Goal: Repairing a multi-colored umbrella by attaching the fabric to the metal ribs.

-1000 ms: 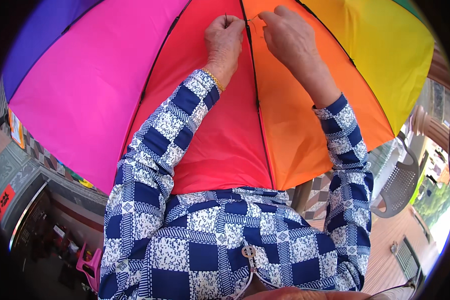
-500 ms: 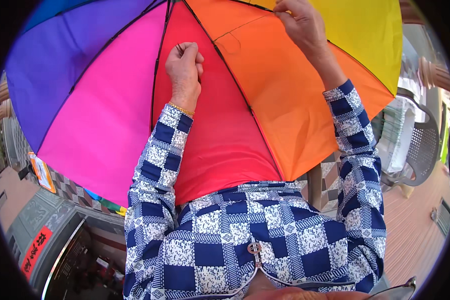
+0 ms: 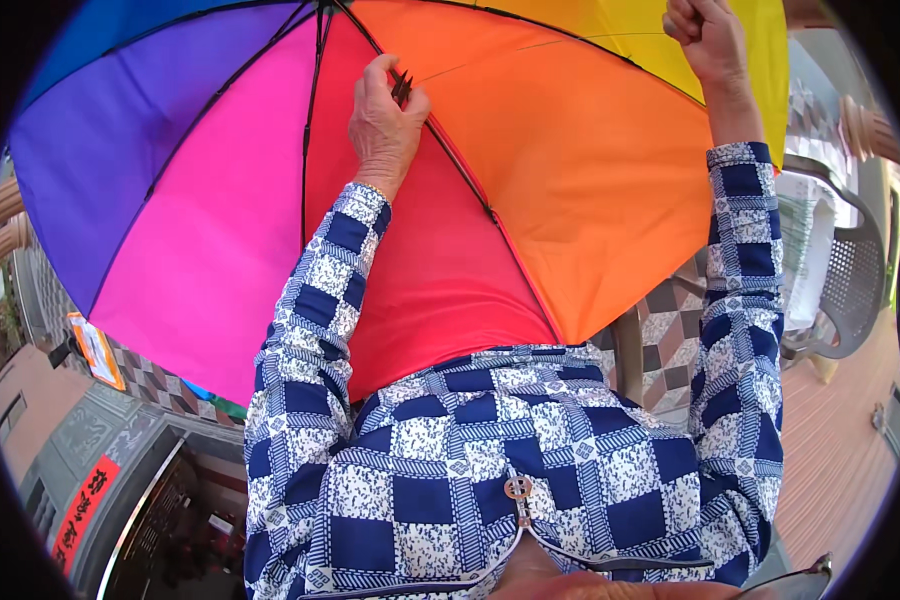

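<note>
An open rainbow-coloured umbrella (image 3: 560, 190) lies inside-up across my lap, its black ribs (image 3: 304, 150) meeting at the top edge. Over the red panel, my left hand (image 3: 385, 125) is curled around small dark thread snips (image 3: 402, 87), tips pointing up, next to the rib between red and orange. My right hand (image 3: 707, 40) is raised over the yellow panel with its fingers closed. From that rib a thin dark thread (image 3: 540, 46) runs taut across the orange panel to the right hand. Whether a needle is in those fingers cannot be seen.
A grey plastic chair (image 3: 850, 270) with pale items on it stands at the right. An orange-framed sheet (image 3: 97, 352) is at the left, above a dark doorway and a red paper strip (image 3: 88, 510). Patterned tiles (image 3: 660, 345) show below the umbrella.
My right hand has moved right and away from the rib, drawing the loose thread straight. My left hand has shifted right to the red-orange rib, its fingers opened wider around the snips.
</note>
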A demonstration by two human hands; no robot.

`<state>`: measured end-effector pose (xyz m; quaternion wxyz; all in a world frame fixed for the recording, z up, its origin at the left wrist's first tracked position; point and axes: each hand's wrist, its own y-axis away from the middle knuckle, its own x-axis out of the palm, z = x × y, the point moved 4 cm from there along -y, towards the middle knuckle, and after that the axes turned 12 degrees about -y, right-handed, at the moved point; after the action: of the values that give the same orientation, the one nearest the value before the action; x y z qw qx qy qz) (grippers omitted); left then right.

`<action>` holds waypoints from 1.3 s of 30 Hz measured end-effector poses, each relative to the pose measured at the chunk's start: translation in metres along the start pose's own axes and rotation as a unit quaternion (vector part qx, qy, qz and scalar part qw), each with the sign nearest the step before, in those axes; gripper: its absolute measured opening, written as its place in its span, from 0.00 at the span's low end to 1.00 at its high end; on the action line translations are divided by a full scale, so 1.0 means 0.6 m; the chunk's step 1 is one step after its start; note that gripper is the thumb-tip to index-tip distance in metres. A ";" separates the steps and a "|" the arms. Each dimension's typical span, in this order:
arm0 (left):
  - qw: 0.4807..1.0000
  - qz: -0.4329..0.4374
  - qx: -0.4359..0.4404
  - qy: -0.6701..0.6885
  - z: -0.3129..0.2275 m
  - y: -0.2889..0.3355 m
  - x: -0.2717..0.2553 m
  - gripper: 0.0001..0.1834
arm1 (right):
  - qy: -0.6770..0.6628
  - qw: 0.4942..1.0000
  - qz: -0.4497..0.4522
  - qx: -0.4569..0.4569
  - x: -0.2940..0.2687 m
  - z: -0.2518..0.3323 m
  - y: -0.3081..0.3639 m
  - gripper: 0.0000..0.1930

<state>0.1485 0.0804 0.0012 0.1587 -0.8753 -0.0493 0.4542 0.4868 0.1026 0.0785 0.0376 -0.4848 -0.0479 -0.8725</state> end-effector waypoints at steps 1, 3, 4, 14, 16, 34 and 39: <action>1.000 -0.004 0.020 -0.001 0.003 0.002 -0.001 0.19 | -0.280 0.940 0.148 0.129 0.013 -0.007 0.001 0.03; 0.999 0.006 0.029 -0.025 0.010 0.005 0.001 0.17 | -0.276 0.942 0.152 0.119 0.001 -0.013 0.001 0.03; 0.998 0.015 0.040 -0.048 0.012 0.007 0.003 0.15 | -0.270 0.944 0.157 0.106 0.000 -0.019 0.001 0.04; 0.996 0.077 -0.009 0.053 0.003 -0.056 -0.018 0.07 | 0.529 0.839 0.086 -0.094 0.024 -0.190 0.003 0.07; 0.964 0.118 -0.090 0.221 -0.013 -0.069 -0.021 0.06 | 0.531 0.840 0.093 -0.069 0.043 -0.244 0.014 0.10; 0.806 0.128 -0.314 0.485 -0.048 -0.050 0.022 0.02 | 0.265 0.939 -0.149 -0.163 0.026 -0.296 0.022 0.08; 0.814 0.124 -0.307 0.477 -0.025 -0.040 0.020 0.03 | -0.046 0.975 -0.148 -0.158 -0.002 -0.272 0.001 0.02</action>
<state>0.1691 0.1023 0.0079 -0.1724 -0.9840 0.0044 -0.0438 0.3500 0.0823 -0.0081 -0.1708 -0.5114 0.0174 -0.8420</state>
